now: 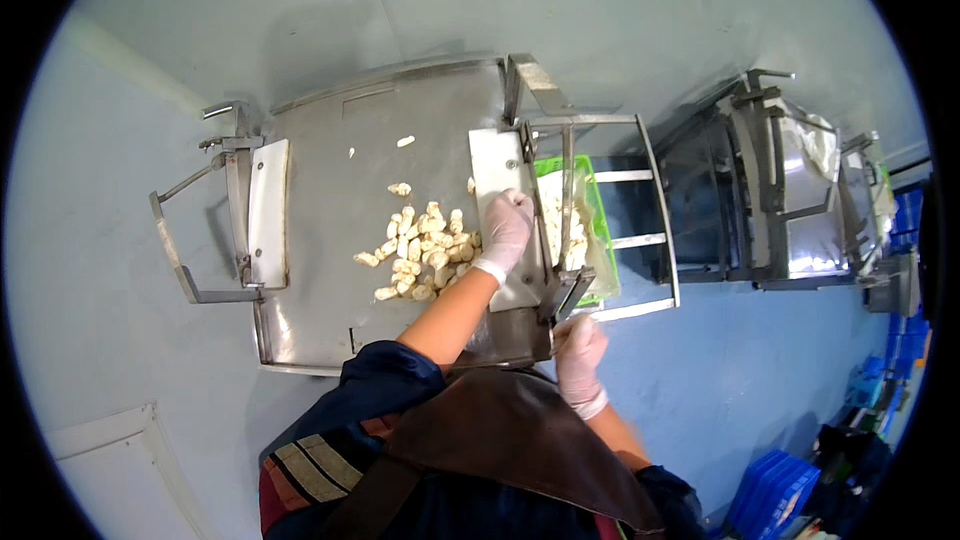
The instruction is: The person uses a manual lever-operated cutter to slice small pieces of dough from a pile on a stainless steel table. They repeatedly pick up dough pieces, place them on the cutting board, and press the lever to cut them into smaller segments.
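Gloved fingers sit close to bare metal at the right edge of a steel table (pixel 340 165).

The left hand (pixel 510 228) curls tight on a white board (pixel 494 153) along that edge, beside a metal bar (pixel 568 155); whether it pinches anything cannot be told. A slip of thin glove on smooth plastic could jam its fingers against the bar. The right hand (pixel 581 355) is closed just off the near right corner; its grip is hidden. Stubby, knobbly cream pieces (pixel 437 260) heap left of the board, toward the near edge, and a careless forearm could sweep some off. More lie past the right edge in a lined green basket (pixel 549 166) of hard plastic. The scuffed steel looks slick, so rounded pieces may roll.
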Demonstrator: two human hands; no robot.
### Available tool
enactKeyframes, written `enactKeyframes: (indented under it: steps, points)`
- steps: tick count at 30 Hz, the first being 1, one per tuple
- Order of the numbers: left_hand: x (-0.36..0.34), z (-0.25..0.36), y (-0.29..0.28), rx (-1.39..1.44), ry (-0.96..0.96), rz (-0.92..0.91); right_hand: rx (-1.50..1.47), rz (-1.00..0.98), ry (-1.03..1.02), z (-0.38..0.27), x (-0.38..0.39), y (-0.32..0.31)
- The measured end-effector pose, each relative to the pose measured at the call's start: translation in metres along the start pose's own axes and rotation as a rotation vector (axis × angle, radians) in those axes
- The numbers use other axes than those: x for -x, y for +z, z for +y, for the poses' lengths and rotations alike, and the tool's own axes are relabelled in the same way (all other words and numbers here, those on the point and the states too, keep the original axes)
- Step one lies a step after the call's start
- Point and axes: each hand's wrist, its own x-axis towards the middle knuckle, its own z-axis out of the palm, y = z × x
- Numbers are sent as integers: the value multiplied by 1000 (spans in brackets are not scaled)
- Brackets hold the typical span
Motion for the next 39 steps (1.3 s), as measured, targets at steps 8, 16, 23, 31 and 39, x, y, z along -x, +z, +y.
enactKeyframes:
  steps: [8, 16, 23, 31, 39]
  points:
    - [-14, -18, -3, -128, 25, -167, -50, 16, 37, -56, -9, 5]
    - [-13, -24, -5, -64, 36, -163, -13, 14, 85, -55, -12, 6]
    - [-17, -20, -4, -93, 23, -216, -39, -26, -8, 13, 1, 1]
    - [-17, -15, 0, -131, 20, -191, -12, 6, -131, 28, -1, 1]
    - [-20, -15, -2, -173, 15, -238, -32, 4, 17, -21, -8, 1]
